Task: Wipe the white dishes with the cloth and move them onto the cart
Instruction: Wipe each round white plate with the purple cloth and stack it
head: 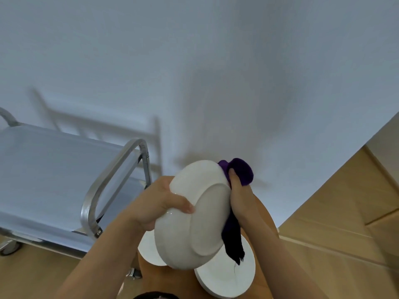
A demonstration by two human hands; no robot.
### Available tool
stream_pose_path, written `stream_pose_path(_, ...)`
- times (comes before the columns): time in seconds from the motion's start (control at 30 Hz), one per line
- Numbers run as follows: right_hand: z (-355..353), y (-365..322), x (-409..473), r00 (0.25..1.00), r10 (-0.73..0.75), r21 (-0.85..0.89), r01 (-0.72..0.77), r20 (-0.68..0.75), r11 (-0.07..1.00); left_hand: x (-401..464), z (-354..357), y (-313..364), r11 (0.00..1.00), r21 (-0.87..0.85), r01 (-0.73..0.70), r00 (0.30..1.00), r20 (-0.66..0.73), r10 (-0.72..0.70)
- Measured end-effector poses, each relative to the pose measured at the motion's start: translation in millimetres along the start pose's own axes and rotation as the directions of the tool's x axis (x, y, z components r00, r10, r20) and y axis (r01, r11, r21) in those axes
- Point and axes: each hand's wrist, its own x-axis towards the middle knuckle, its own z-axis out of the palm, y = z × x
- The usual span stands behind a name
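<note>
I hold a white bowl-like dish up in front of me, its underside facing the camera. My left hand grips its left rim, thumb across the outside. My right hand presses a purple cloth against the dish's far side; the cloth's dark tail hangs down at the right. Below the dish, white plates lie on a round wooden table, and another white dish shows partly at the left. The metal cart stands to the left, its top shelf bare.
A white wall fills the background. The cart's curved steel handle rises close to my left hand. The floor at the right is light wood. A cart wheel shows at the lower left.
</note>
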Motion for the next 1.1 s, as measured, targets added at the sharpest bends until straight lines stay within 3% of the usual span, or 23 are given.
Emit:
stream_pose_path(0.1, -2.4, 6.6, -12.6, 0.998, -0.02, -0.009, 0.02, -0.053, 1.0, 3.2, -2.9, -0.2, 0.987, -0.16, -0.015, 0.997, -0.072, 0.003)
stream_pose_path(0.2, 10.3, 15.6, -24.8, 0.993, -0.04, 0.13, 0.054, -0.109, 0.99, 11.8, 1.8, -1.5, 0.962, -0.265, -0.069, 0.971, -0.24, 0.004)
stream_pose_path(0.4, 28.7, 34.5, -34.9, 0.985, 0.01, 0.255, 0.035, -0.173, 0.966, 26.7, 26.0, -15.1, 0.919, -0.352, -0.18, 0.9, -0.435, 0.01)
stream_pose_path(0.7, 50.3, 34.8, -57.6, 0.995, 0.071, 0.283, -0.05, -0.064, 0.958, 45.8, 48.8, -39.1, 0.983, -0.107, -0.151, 0.749, -0.661, 0.043)
stream_pose_path(0.77, 49.8, 30.9, -60.9, 0.986, 0.167, 0.353, -0.156, 0.001, 0.923, 45.9, 50.1, -40.9, 0.993, 0.024, -0.112, 0.721, -0.686, 0.098)
stream_pose_path(0.83, 49.5, 24.7, -63.8, 0.96, 0.261, 0.469, -0.277, 0.1, 0.839, 43.5, 55.2, -41.6, 0.982, 0.153, -0.107, 0.737, -0.651, 0.182)
stream_pose_path(0.9, 44.7, 16.8, -63.3, 0.951, 0.226, 0.648, -0.31, 0.212, 0.696, 38.4, 62.8, -42.1, 0.931, 0.341, -0.134, 0.779, -0.544, 0.311)
stream_pose_path(1.0, 28.3, 2.8, -55.9, 0.965, 0.074, 0.823, -0.252, 0.25, 0.51, 31.9, 63.5, -46.4, 0.607, 0.785, -0.123, 0.829, -0.255, 0.497)
stream_pose_path(1.1, 16.0, -1.3, -49.2, 0.958, 0.064, 0.8, -0.268, 0.278, 0.538, 30.2, 57.7, -41.1, 0.334, 0.904, -0.266, 0.838, 0.046, 0.543)
